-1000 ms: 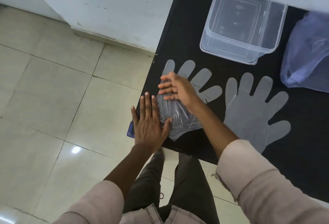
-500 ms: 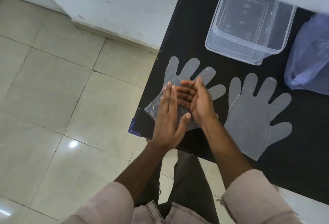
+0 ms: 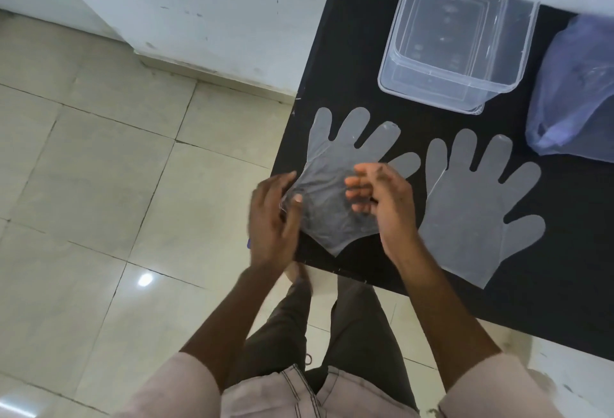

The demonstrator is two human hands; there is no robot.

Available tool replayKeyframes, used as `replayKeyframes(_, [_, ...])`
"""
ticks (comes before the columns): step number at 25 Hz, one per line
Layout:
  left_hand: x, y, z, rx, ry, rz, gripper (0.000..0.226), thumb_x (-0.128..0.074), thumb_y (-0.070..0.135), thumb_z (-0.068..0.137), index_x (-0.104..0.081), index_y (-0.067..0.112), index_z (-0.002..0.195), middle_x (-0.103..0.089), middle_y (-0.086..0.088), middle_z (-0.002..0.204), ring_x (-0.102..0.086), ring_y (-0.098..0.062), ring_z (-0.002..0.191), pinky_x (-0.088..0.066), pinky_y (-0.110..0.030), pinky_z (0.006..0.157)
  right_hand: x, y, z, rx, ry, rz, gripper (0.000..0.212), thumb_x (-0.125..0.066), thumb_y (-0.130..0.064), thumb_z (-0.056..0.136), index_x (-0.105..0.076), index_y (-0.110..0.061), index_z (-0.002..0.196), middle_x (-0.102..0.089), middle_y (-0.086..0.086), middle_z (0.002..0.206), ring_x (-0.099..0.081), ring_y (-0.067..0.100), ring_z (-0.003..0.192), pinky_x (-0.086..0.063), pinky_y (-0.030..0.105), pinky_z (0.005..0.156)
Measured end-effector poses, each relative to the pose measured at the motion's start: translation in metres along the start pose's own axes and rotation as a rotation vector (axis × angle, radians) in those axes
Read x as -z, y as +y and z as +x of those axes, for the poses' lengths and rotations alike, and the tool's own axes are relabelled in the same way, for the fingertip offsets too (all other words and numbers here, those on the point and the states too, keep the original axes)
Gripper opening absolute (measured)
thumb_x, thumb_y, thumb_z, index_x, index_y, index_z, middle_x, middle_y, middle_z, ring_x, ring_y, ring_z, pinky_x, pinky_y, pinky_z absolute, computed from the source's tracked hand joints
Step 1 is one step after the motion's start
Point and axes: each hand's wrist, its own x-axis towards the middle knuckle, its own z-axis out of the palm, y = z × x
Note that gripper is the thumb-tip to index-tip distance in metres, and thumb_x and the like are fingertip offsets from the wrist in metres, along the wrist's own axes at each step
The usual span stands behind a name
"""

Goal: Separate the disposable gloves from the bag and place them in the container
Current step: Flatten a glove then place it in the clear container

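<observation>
Two clear disposable gloves lie flat on the black table [image 3: 352,52]. The left glove [image 3: 332,165] has its cuff at the table's front edge, between my hands. My left hand [image 3: 272,221] pinches that glove's left edge, thumb on top. Just above the glove's right side hovers my right hand [image 3: 382,198], its fingers apart and holding nothing. The right glove [image 3: 478,215] lies untouched to the right. Beyond the gloves stands a clear plastic container [image 3: 428,96], with nothing visible inside. A bluish plastic bag [image 3: 578,85] sits crumpled at the far right.
The table's left and front edges run close to my hands, with tiled floor [image 3: 99,185] below. A white wall [image 3: 199,2] stands behind the table's left side. My legs are under the front edge.
My hands, first pressed flat on the left glove, came together over its cuff and have now drawn apart. The cuff lies spread out, and my left hand has taken its left edge.
</observation>
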Motion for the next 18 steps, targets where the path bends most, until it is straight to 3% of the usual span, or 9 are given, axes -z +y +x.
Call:
replayKeyframes(2, [0.019,-0.011,0.01,0.068,-0.003,0.152,0.023,-0.054,0.025,0.094,-0.068,0.014,0.109,-0.066,-0.008,0.108,-0.06,-0.023,0.1,-0.051,-0.039,0.084,0.005,0.01,-0.022,0.037,0.021,-0.215,0.009,-0.058,-0.023,0.093,-0.065,-0.02,0.088,-0.071,-0.002,0.079,-0.064,0.004,0.065,-0.051,0.018,0.056])
replayKeyframes(5, [0.023,-0.014,0.026,0.219,-0.215,0.282,0.017,-0.059,0.035,0.092,-0.068,0.02,0.09,-0.065,-0.004,0.095,-0.061,-0.021,0.085,-0.051,-0.034,0.075,0.003,0.031,-0.046,0.019,-0.021,-0.503,0.006,-0.065,-0.02,0.088,-0.064,-0.015,0.086,-0.067,-0.001,0.08,-0.064,0.009,0.07,-0.052,0.02,0.064])
replayKeyframes(10, [0.021,0.0,0.044,0.337,-0.344,0.365,0.017,-0.067,0.036,0.081,-0.068,0.024,0.068,-0.065,0.004,0.073,-0.062,-0.017,0.071,-0.042,-0.027,0.064,-0.004,0.049,-0.066,-0.061,-0.002,-0.501,0.009,-0.067,-0.022,0.087,-0.063,-0.014,0.084,-0.066,-0.001,0.077,-0.065,0.013,0.071,-0.053,0.015,0.063])
replayKeyframes(13, [0.027,-0.001,0.048,0.445,-0.339,0.249,0.02,-0.068,0.032,0.078,-0.066,0.021,0.061,-0.066,-0.002,0.066,-0.064,-0.021,0.068,-0.048,-0.029,0.065,-0.005,0.053,-0.07,-0.048,0.009,-0.509,0.013,-0.069,-0.025,0.086,-0.063,-0.013,0.087,-0.066,-0.002,0.08,-0.065,0.013,0.074,-0.059,0.029,0.075])
replayKeyframes(15, [0.031,0.003,0.046,0.578,-0.349,0.09,0.022,-0.067,0.028,0.08,-0.066,0.015,0.062,-0.066,-0.007,0.062,-0.063,-0.02,0.062,-0.052,-0.031,0.064,0.0,0.055,-0.077,0.071,0.098,-0.598,0.029,-0.072,-0.038,0.08,-0.063,-0.015,0.095,-0.068,-0.001,0.088,-0.066,0.014,0.08,-0.058,0.029,0.076])
replayKeyframes(18, [0.034,0.017,0.043,0.867,-0.352,-0.196,0.018,-0.066,0.024,0.08,-0.064,0.008,0.072,-0.062,-0.007,0.063,-0.055,-0.016,0.053,-0.045,-0.026,0.055,0.009,0.07,-0.088,0.379,0.188,-0.939,0.07,-0.074,-0.059,0.062,-0.06,-0.012,0.112,-0.066,0.012,0.109,-0.063,0.024,0.097,-0.05,0.028,0.077])
